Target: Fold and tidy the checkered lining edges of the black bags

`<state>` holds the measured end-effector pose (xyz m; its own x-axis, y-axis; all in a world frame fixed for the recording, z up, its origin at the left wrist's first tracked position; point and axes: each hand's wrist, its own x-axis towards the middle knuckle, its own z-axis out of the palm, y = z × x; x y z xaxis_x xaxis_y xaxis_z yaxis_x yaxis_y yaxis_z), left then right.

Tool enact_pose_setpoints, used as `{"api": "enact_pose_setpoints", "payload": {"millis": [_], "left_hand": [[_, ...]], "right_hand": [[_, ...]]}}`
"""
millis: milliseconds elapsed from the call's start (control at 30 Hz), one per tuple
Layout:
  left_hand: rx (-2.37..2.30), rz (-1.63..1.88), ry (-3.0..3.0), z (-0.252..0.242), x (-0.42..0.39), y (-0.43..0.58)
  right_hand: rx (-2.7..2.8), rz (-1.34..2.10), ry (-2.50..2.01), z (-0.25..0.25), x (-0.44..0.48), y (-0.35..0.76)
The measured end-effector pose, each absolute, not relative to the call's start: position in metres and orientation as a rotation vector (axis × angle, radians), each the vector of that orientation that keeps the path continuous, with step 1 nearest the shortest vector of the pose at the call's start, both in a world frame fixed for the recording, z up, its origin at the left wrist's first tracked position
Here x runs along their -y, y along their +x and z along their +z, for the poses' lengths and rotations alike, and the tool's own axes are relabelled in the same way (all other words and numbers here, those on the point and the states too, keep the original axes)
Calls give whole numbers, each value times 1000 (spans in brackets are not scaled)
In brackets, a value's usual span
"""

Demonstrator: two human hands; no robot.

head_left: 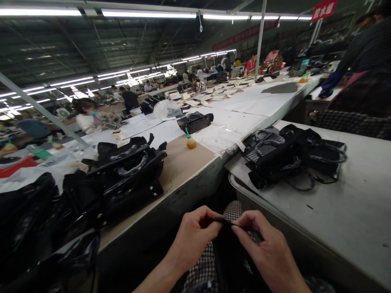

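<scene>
In the head view, the left hand and the right hand meet low over the lap, in front of the near edge of the long table, and both pinch with closed fingertips a thin black strap that runs between them. The step in hand seems to be fine work on this strap, and I judge the next move needs a steady, small pull with both pinches kept tight. The strap looks narrow, dark and soft; black bags lie on the table's near edge, more bags on the right table.
</scene>
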<state>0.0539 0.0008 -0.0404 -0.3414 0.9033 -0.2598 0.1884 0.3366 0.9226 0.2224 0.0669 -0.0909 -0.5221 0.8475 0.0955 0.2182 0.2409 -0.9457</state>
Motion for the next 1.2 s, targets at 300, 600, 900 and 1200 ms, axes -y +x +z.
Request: {"api": "enact_pose_setpoints", "payload": {"millis": [300,600,900,1200], "left_hand": [[-1760,1081,976,-44,-3,53],[-1626,1062,1025,-46,-11,48],[-1640,1048,1197,-44,-10,44],[-1481,1075,952,-41,-16,39]], "right_hand": [[1921,1271,-906,-94,-69,226],[1985,1172,-775,-91,-78,228],[2013,1287,-703,-87,-80,227],[1873,1489,-854,-72,-85,215]]}}
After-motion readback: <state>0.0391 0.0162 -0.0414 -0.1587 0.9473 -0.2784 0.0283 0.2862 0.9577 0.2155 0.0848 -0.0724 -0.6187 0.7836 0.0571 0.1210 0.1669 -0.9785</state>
